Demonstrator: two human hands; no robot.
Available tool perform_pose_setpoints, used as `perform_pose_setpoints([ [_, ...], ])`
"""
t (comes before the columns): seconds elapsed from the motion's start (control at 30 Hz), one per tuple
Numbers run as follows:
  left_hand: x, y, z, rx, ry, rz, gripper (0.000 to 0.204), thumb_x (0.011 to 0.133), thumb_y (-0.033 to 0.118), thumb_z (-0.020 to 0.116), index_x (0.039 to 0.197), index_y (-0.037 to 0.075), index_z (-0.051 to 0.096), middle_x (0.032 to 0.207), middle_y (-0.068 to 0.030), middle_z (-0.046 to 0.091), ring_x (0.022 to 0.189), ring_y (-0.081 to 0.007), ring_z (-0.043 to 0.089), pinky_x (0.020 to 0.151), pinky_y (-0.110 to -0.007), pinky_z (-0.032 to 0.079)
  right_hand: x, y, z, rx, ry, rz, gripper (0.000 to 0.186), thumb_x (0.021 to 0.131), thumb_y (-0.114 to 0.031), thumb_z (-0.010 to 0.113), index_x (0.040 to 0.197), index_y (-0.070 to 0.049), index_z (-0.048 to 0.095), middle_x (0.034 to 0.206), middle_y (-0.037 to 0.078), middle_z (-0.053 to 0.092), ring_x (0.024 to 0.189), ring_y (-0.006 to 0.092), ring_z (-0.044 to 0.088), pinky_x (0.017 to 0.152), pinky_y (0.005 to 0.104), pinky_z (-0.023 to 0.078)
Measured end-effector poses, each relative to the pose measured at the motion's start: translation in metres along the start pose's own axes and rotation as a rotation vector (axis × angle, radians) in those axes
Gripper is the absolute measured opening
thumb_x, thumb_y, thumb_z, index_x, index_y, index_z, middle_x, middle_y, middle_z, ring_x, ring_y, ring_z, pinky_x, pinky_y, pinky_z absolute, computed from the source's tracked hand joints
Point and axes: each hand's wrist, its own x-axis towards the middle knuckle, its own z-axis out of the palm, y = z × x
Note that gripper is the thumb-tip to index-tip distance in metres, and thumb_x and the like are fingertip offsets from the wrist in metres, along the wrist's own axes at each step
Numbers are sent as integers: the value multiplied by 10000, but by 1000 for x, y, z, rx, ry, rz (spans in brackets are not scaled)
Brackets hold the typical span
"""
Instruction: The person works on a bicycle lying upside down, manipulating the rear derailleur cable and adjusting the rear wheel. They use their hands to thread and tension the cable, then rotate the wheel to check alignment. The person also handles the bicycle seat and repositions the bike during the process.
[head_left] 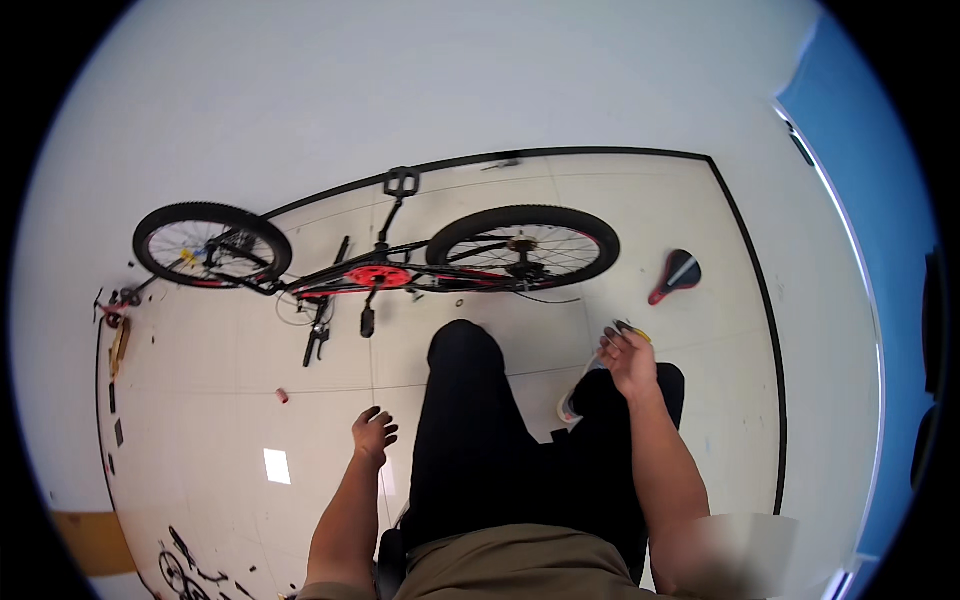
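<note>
My left hand (374,437) hovers over the floor beside my left knee, fingers apart, holding nothing. My right hand (630,362) is raised over my right knee, its fingers closed on a small yellow-and-black object (640,334); its exact kind is too small to make out. In front of me is a black bicycle with a red chainring (378,277). Its rear wheel (523,247) lies nearest my knees, and the other wheel (212,245) is farther left. A black-and-red bicycle saddle (677,276) rests apart on the floor, just beyond my right hand.
Black tape (745,230) borders the pale tiled floor. A small reddish cylinder (282,396) lies left of my left hand. Loose bike parts (185,570) are spread at the lower left, and a small red scooter-like item (117,303) stands at the far left.
</note>
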Motion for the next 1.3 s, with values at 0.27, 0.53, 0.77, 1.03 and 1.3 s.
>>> perform_pose_setpoints([
  [0.27,9,29,7,-278,137,136,550,936,95,609,1460,62,445,1210,-171,649,996,-320,666,793,-431,555,-4,0,5,18,53,-1,312,949,-158,572,1242,-56,543,1100,147,663,959,287,641,869,444,525],
  [0.53,-64,170,121,-375,-187,538,591,956,129,641,1482,-2,404,1178,-136,651,884,-190,648,736,-328,540,2,1,11,16,71,20,273,948,-125,560,1209,-50,539,1054,135,675,923,274,659,840,429,546],
  [0.77,-24,189,238,-535,-626,132,341,989,224,655,1275,120,500,1203,-134,607,1064,-268,585,929,-446,514,31,5,14,-41,153,86,317,953,-100,534,1255,-7,512,1046,142,666,888,265,660,799,415,562],
  [1.03,94,164,334,-741,-253,-444,282,1022,249,571,1214,116,412,1139,-198,527,1017,-311,558,898,-485,507,55,16,64,-124,192,302,353,945,-90,533,1274,33,508,1053,151,645,916,255,636,827,400,532],
  [1.3,147,156,367,-678,-180,-397,196,1062,229,495,1207,101,529,1154,-80,563,1050,-227,546,916,-443,497,92,29,104,-188,263,581,348,931,-57,528,1262,50,531,1033,150,641,878,253,634,810,396,529],
])
